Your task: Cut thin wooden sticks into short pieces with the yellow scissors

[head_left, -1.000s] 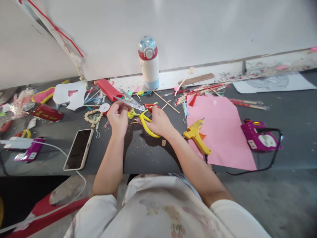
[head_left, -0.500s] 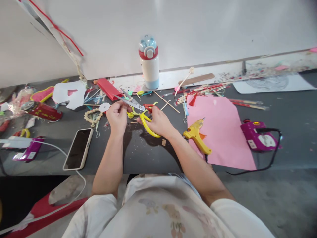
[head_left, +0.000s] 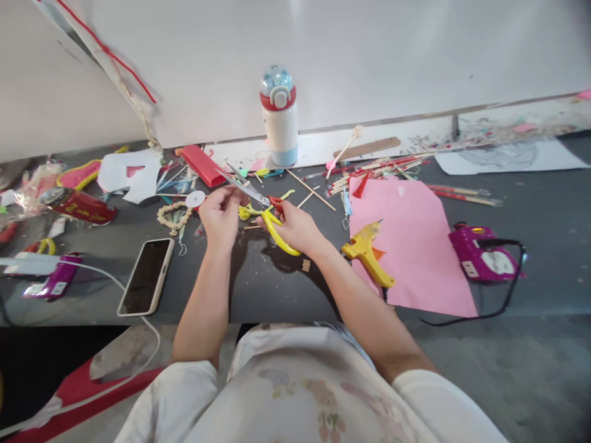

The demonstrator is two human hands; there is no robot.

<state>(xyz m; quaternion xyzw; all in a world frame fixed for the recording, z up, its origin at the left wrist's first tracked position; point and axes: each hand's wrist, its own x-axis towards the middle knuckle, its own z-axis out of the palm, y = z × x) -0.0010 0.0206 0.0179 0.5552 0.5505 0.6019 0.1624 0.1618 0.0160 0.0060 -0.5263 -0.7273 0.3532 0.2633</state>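
Note:
My right hand (head_left: 295, 224) is wrapped round the handles of a pair of scissors (head_left: 277, 232), one loop yellow, the other red-orange. Their metal blades point up and left, parted, and reach over the fingertips of my left hand (head_left: 220, 212). The left fingers are pinched together beside the blades; what they hold is too small and covered to make out, though a pale tip shows near the blades. Below the scissors lie yellow pieces (head_left: 248, 213) and thin wooden sticks (head_left: 310, 189). Several short cut stick bits (head_left: 306, 265) rest on the dark table (head_left: 268, 295).
A white bottle (head_left: 281, 126) stands at the back. To the right are a yellow glue gun (head_left: 368, 252), pink sheet (head_left: 425, 246) and purple power strip (head_left: 482, 253). A phone (head_left: 146, 277), red can (head_left: 80, 206), beaded loop (head_left: 173, 218) and red folded paper (head_left: 202, 165) lie left.
The scissor blades have come closer together and their tips have shifted slightly upward. Both hands stay in nearly the same place, and the other things have not moved.

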